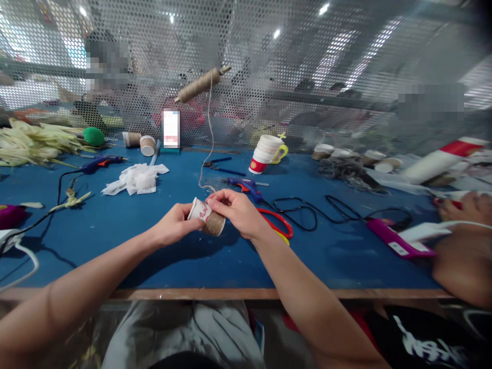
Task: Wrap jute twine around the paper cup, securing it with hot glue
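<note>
A white paper cup [200, 209] with a red floral print lies tilted above the blue table, its lower part wrapped in brown twine [214, 224]. My left hand [178, 223] grips the cup from the left, thumb along its near side. At the cup's upper right, my right hand [232, 209] is closed with thumb and fingertips pinched at the twine. The loose strand [211, 123] runs from there up to a spool of twine [200, 86] mounted on the perforated metal screen.
A glue gun [244, 187], pliers [223, 167] and red-handled scissors [282, 223] lie close to my right hand. Stacked paper cups [265, 154] stand behind. White cloth [135, 178] and another glue gun [100, 163] are left. A purple power strip [400, 241] and a co-worker's arm [465, 251] are right.
</note>
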`<state>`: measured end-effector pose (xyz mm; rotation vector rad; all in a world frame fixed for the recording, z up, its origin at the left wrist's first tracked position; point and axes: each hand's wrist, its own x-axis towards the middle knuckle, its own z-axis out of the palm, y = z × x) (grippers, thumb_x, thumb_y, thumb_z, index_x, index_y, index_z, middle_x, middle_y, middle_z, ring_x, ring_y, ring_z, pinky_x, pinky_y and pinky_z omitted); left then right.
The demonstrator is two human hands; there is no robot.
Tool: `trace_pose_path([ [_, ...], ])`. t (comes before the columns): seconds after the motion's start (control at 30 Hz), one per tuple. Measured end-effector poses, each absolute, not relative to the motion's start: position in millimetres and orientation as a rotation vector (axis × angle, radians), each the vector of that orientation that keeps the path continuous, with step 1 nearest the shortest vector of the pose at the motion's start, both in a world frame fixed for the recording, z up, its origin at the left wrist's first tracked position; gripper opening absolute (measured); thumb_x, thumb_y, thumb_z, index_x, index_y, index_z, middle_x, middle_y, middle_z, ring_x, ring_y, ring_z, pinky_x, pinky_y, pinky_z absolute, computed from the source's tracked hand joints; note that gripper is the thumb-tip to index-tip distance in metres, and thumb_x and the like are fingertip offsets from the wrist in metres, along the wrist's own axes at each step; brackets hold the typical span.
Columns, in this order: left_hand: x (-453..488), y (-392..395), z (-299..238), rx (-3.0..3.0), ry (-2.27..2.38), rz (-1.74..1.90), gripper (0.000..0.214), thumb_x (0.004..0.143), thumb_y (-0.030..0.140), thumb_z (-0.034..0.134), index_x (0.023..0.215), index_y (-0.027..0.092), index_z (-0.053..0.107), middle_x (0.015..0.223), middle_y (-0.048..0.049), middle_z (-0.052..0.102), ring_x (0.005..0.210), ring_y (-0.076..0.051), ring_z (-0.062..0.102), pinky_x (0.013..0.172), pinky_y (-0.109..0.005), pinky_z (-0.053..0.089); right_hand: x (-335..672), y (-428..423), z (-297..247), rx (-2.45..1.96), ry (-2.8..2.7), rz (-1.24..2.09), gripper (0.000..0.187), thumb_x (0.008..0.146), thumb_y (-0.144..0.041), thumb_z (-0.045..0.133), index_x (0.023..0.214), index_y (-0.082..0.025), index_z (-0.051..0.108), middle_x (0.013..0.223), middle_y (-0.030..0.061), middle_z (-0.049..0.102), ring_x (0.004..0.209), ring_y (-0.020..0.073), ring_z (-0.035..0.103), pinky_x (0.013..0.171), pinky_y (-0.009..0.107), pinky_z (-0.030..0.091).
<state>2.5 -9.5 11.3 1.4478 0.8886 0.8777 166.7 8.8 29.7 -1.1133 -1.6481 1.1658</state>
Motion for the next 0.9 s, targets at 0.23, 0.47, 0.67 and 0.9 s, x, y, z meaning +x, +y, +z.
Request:
trace_pose_path([
  [0.23,2.3,-9.7,11.6,1.475,0.908,0.884,0.017,0.062,0.024,0.058,0.071,0.01,0.061,0.061,0.0001,0.055,0.056,-0.01,0.045,0.057,-0.022,0.036,166.7,8.4,27.5,-1.119,-1.71,1.116,0.02,0.067,-0.036,0.062,0.068,-0.017,0.054,0.078,0.004,0.062,0.072,0.0145,0.055,0.07,0.03,0.044],
  [0.47,2.0,-10.1,9.5,1.458,0.888,0.891,0.02,0.062,0.028,0.06,0.07,0.009,0.061,0.06,0.0002,0.055,0.055,-0.01,0.045,0.056,-0.021,0.035,166.0,8.9,27.1,-1.125,-1.724,1.082,0.02,0.067,-0.036,0.062,0.066,-0.017,0.054,0.078,0.0044,0.062,0.072,0.0148,0.056,0.07,0.03,0.044],
  [0.67,1.9,-10.6,10.3,1.464,0.888,0.885,0.018,0.063,0.027,0.058,0.066,0.01,0.059,0.058,0.0019,0.051,0.054,-0.009,0.042,0.055,-0.021,0.033,166.1,8.3,27.3,-1.126,-1.744,1.091,0.021,0.068,-0.036,0.061,0.066,-0.017,0.053,0.077,0.0041,0.061,0.071,0.0146,0.055,0.069,0.03,0.043],
  [0.9,2.3,-11.2,11.9,1.441,0.901,0.895,0.016,0.061,0.026,0.058,0.063,0.01,0.057,0.056,0.0029,0.047,0.054,-0.008,0.039,0.054,-0.021,0.031,165.6,7.1,27.2,-1.131,-1.776,1.071,0.022,0.069,-0.038,0.06,0.067,-0.017,0.053,0.077,0.0039,0.061,0.071,0.0143,0.055,0.068,0.029,0.043],
])
